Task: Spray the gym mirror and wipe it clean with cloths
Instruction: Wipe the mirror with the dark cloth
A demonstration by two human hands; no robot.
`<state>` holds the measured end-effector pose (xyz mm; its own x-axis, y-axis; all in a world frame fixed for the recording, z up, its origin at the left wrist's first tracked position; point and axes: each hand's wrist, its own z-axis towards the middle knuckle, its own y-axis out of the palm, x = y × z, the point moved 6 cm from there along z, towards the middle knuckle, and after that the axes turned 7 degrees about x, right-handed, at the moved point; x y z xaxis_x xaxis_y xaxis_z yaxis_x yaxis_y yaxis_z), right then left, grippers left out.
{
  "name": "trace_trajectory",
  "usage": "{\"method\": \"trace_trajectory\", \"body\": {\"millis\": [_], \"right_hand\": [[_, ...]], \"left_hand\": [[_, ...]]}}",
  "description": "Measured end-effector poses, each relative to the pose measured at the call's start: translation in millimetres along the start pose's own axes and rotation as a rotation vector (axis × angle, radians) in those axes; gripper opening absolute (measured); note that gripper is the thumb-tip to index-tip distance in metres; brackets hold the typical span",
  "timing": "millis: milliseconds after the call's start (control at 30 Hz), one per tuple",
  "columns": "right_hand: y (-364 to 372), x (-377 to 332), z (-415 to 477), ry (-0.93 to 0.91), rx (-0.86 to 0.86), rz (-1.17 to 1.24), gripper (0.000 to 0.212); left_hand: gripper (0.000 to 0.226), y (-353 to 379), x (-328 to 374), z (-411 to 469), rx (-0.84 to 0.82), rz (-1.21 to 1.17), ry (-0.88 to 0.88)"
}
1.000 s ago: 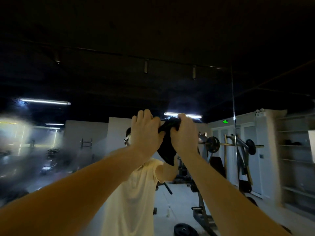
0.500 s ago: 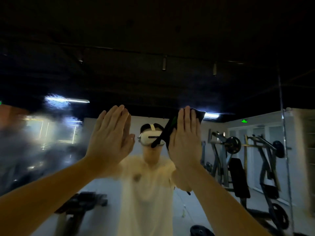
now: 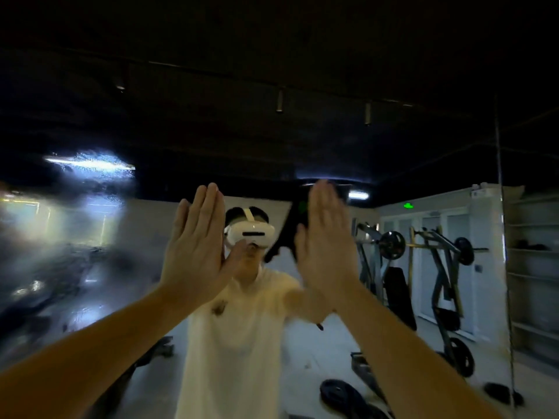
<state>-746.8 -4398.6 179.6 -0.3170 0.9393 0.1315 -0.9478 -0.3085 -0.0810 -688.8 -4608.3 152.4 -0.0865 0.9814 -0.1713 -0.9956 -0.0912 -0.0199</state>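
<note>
Head view: your right hand (image 3: 325, 237) is flat, fingers straight and together, and it pins a dark cloth (image 3: 287, 228) against the mirror (image 3: 423, 164). Nothing is curled round the cloth; the palm alone holds it to the glass. The cloth shows past the hand's inner edge. Its long axis runs from about one o'clock at the fingertips down to about seven o'clock, where a loose corner hangs free.

Your left hand (image 3: 196, 246) is raised just beside it, at nine o'clock from the right, also flat and holding nothing. Whether it touches the glass I cannot tell.

The relation that matters is this: the wet, streaky patch (image 3: 69, 252) lies well off at nine o'clock from both hands, across the left part of the mirror. Your left hand is the nearer one to it, but the cloth is under your right. As I judge it, the right hand must either carry the cloth across your body toward nine o'clock, or you must pass the cloth over.

The glass at three o'clock, toward the upright seam (image 3: 500, 207), looks dry and reflects the weight machine (image 3: 438, 267) fairly sharply.
</note>
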Motion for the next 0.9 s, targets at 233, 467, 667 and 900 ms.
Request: {"method": "trace_trajectory", "body": {"millis": [233, 467, 667, 900], "right_hand": [[-2, 112, -48, 0.422, 0.068, 0.141, 0.073], [-2, 15, -29, 0.337, 0.047, 0.105, 0.073], [0, -97, -8, 0.050, -0.037, 0.078, 0.076], [1, -129, -19, -0.177, -0.095, 0.084, 0.076]], "left_hand": [[0.090, 7, -1, 0, -0.031, 0.036, 0.010], [0.086, 3, -12, 0, -0.064, -0.062, 0.064], [0.073, -20, -33, -29, 0.020, -0.147, 0.038], [0.073, -30, -34, -71, 0.006, -0.029, 0.056]]}}
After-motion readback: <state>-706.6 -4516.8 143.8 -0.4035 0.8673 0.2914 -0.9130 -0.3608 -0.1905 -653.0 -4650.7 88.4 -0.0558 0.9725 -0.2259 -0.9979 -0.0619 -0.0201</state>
